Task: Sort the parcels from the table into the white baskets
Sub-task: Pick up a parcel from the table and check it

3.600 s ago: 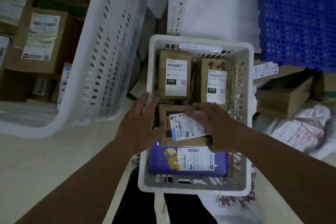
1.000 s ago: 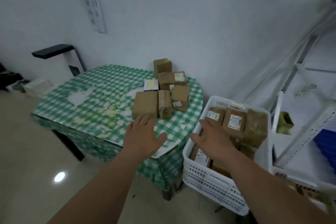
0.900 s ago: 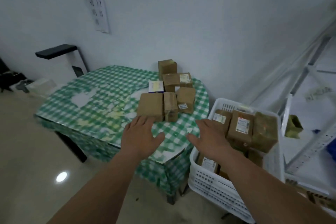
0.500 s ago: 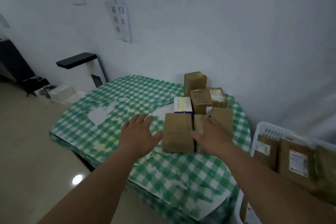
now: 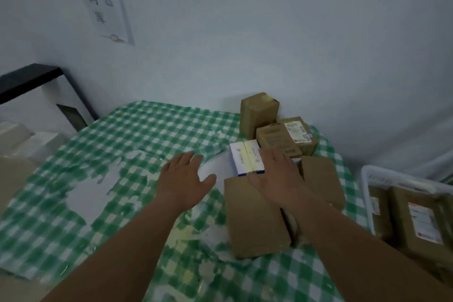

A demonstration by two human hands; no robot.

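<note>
Both hands are held flat with fingers spread, the right hand over the parcels, the left hand above the surface.

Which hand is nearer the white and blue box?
Right. The right hand sits against the right edge of the white and blue box, fingers alongside it. The left hand hovers over the tablecloth, clearly to its left.

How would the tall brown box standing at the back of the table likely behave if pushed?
The tall brown box stands upright on end, so it would probably tip rather than slide. Its cardboard looks stiff. The wall close behind might stop a backward fall.
</note>
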